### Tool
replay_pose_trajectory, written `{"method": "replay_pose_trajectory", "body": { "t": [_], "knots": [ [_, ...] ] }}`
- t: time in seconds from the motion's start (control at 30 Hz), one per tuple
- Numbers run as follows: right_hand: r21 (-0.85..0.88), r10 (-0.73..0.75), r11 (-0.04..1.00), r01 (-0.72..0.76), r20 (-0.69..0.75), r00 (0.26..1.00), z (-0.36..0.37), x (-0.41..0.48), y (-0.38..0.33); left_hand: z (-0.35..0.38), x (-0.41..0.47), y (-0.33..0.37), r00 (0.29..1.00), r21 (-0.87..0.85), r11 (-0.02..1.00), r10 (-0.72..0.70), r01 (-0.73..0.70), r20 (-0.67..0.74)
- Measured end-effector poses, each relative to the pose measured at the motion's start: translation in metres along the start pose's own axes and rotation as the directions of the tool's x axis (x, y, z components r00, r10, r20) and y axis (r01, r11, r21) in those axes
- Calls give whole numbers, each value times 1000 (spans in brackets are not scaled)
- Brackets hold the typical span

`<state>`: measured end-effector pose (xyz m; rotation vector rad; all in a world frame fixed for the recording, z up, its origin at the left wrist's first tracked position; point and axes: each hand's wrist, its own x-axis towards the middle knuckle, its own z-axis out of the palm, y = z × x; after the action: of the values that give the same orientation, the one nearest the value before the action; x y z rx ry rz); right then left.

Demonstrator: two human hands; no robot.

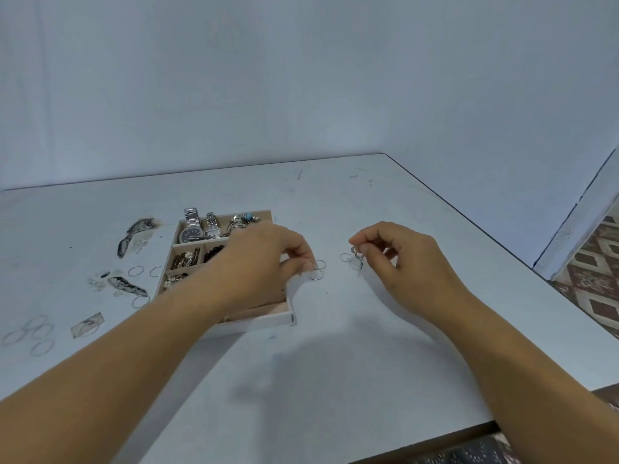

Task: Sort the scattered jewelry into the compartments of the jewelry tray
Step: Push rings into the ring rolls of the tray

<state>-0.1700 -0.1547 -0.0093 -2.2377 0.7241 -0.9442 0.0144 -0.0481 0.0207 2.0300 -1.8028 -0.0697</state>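
Note:
The jewelry tray (258,319) stands mid-table, its compartments holding two watches (192,229), rings and dark beads. My left hand (264,259) reaches across the tray to its right side and pinches a thin silver ring (315,274) on the table. My right hand (398,259) hovers just right of that and pinches a small silver chain piece (358,257) that dangles from the fingertips. Two more thin rings (345,257) lie between the hands. My left forearm hides much of the tray.
Left of the tray lie several thin bangles (33,333), loose rings (135,271) and patterned hair clips (127,285). The table's right edge (485,226) runs diagonally, with patterned floor beyond. A wall stands behind the table.

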Motion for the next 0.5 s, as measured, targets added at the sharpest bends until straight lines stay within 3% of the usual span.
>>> {"method": "replay_pose_trajectory", "body": {
  "t": [0.5],
  "knots": [
    [114,-240,969,218,248,939,81,41,-102,-73,-103,-90,960,-118,973,-215,196,-177]
  ]
}}
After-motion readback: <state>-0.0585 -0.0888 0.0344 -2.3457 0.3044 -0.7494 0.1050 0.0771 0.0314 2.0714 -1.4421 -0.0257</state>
